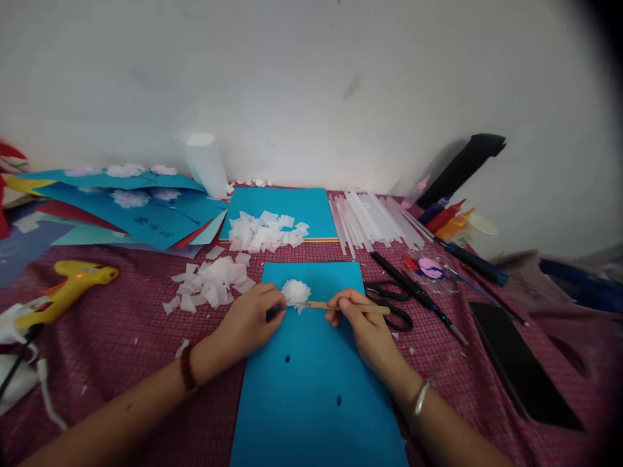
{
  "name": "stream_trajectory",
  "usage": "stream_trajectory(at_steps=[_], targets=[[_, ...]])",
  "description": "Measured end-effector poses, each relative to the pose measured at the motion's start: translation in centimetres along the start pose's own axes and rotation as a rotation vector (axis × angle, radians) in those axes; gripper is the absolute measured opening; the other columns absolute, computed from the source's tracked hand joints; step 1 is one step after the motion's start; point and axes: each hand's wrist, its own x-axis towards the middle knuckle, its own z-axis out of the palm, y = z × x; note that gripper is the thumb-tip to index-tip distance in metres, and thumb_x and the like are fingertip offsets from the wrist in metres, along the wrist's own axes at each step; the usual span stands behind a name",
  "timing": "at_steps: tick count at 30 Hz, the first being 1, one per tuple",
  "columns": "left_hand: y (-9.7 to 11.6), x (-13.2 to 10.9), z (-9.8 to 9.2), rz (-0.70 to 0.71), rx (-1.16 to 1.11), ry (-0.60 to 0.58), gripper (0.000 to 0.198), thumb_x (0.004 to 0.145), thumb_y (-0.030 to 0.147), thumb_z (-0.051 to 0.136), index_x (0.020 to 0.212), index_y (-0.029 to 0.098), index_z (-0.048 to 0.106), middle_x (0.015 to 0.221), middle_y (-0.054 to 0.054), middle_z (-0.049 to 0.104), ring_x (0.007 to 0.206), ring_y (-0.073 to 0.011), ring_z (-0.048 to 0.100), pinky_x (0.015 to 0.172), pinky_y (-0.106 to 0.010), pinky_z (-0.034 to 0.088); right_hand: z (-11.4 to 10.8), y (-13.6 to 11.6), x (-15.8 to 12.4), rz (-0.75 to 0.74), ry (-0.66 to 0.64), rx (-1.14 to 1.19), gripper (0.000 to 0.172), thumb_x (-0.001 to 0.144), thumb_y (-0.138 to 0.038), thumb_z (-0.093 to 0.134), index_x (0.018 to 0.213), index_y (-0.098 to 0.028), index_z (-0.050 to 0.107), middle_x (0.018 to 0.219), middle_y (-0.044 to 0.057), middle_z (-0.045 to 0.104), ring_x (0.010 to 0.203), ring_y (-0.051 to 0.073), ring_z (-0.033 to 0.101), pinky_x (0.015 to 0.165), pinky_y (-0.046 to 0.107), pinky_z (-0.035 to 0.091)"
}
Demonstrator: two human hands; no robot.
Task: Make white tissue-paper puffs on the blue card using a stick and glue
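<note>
A bright blue sheet (pixel 311 402) lies before me with two small dark blue dots and a fluffy cluster of white paper pieces (pixel 295 291) near its far end. My right hand (pixel 363 318) pinches a flat wooden stick (pixel 316 305), whose tip reaches the cluster's lower edge. My left hand (pixel 256 314) is at the cluster's left side, thumb and fingers drawn together; what they hold, if anything, is too small to make out. Loose white paper squares (pixel 214 282) lie on the cloth beyond my left hand. Black-handled scissors (pixel 396 314) rest right of the sheet.
More white squares (pixel 265 232) lie on a blue stack (pixel 292 198) at the back. White glue sticks (pixel 372 217) are at the back right. A yellow glue gun (pixel 73 288) and decorated cards (pixel 141 214) occupy the left; a phone (pixel 520 363) is at right.
</note>
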Motion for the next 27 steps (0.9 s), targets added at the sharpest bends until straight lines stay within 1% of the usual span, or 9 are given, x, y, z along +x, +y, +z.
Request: stream_trajectory(at_steps=[3,8,11,14,16,18,20,23,27], targets=[[-0.4,-0.2,0.1,0.056,-0.014,-0.008,0.016,0.084,0.011,0.046,0.075,0.017,0.057,0.077,-0.003,0.054,0.078,-0.0173,0.052,0.069,-0.029,0.04,0.1,-0.1,0.0,0.028,-0.012,-0.023,0.022,0.092,-0.034,0.05,0.082,-0.019,0.063,0.069,0.001,0.064,0.065,0.015,0.057,0.063,0.027,0.046],[0.2,-0.6,0.4,-0.059,0.0,0.065,0.006,0.083,0.014,0.05,0.082,0.017,0.054,0.082,-0.004,0.055,0.081,-0.0187,0.052,0.071,-0.03,0.043,-0.1,0.0,0.0,0.073,-0.031,-0.053,0.022,0.092,-0.035,0.051,0.082,-0.02,0.063,0.07,0.001,0.065,0.066,0.014,0.057,0.064,0.026,0.044],[1.1,-1.0,-0.3,-0.041,0.057,-0.002,0.009,0.085,0.013,0.048,0.086,0.017,0.056,0.09,-0.006,0.056,0.087,-0.02,0.053,0.077,-0.032,0.045,-0.3,0.2,0.0,0.08,-0.046,-0.044,0.023,0.093,-0.036,0.049,0.082,-0.021,0.063,0.069,0.0,0.064,0.066,0.014,0.056,0.064,0.025,0.043],[1.3,-1.6,-2.5,0.014,0.132,-0.101,0.009,0.086,0.014,0.05,0.088,0.018,0.058,0.093,-0.006,0.058,0.089,-0.0201,0.053,0.081,-0.033,0.045,-0.4,0.2,-0.1,0.085,-0.041,-0.061,0.026,0.094,-0.036,0.048,0.078,-0.021,0.061,0.066,-0.001,0.061,0.065,0.014,0.054,0.065,0.025,0.042],[0.5,-1.8,-4.7,0.038,0.207,-0.106,0.01,0.087,0.015,0.05,0.084,0.018,0.059,0.09,-0.005,0.059,0.087,-0.02,0.053,0.079,-0.033,0.044,-0.3,0.0,-0.1,0.083,-0.024,-0.093,0.027,0.094,-0.037,0.047,0.076,-0.021,0.06,0.065,-0.001,0.06,0.065,0.014,0.053,0.066,0.025,0.042],[-1.0,-1.7,-6.8,0.028,0.307,-0.038,0.015,0.088,0.016,0.047,0.08,0.018,0.059,0.086,-0.005,0.06,0.083,-0.0203,0.053,0.078,-0.035,0.043,-0.2,-0.2,-0.1,0.087,-0.02,-0.121,0.027,0.093,-0.037,0.047,0.075,-0.021,0.059,0.064,-0.001,0.059,0.066,0.015,0.054,0.067,0.026,0.042],[-2.7,-1.2,-8.2,0.007,0.398,-0.004,0.014,0.087,0.016,0.048,0.08,0.018,0.06,0.087,-0.006,0.062,0.085,-0.022,0.053,0.079,-0.037,0.042,-0.1,-0.5,-0.1,0.096,-0.026,-0.128,0.027,0.092,-0.037,0.047,0.074,-0.02,0.059,0.064,-0.001,0.059,0.066,0.015,0.054,0.066,0.026,0.043],[-4.3,-0.4,-8.3,0.003,0.489,-0.036,0.011,0.082,0.015,0.05,0.086,0.019,0.06,0.092,-0.006,0.065,0.093,-0.0244,0.055,0.087,-0.042,0.04,0.0,-0.7,0.1,0.109,-0.021,-0.11,0.027,0.091,-0.037,0.048,0.074,-0.02,0.059,0.064,0.0,0.059,0.065,0.015,0.055,0.064,0.027,0.044],[-4.6,0.2,-6.7,-0.032,0.545,-0.02,0.014,0.082,0.018,0.049,0.089,0.019,0.06,0.09,-0.005,0.067,0.093,-0.0235,0.059,0.102,-0.048,0.03,0.1,-0.9,0.0,0.116,-0.018,-0.095,0.027,0.091,-0.036,0.047,0.074,-0.02,0.059,0.064,0.0,0.059,0.065,0.015,0.055,0.064,0.026,0.044]])
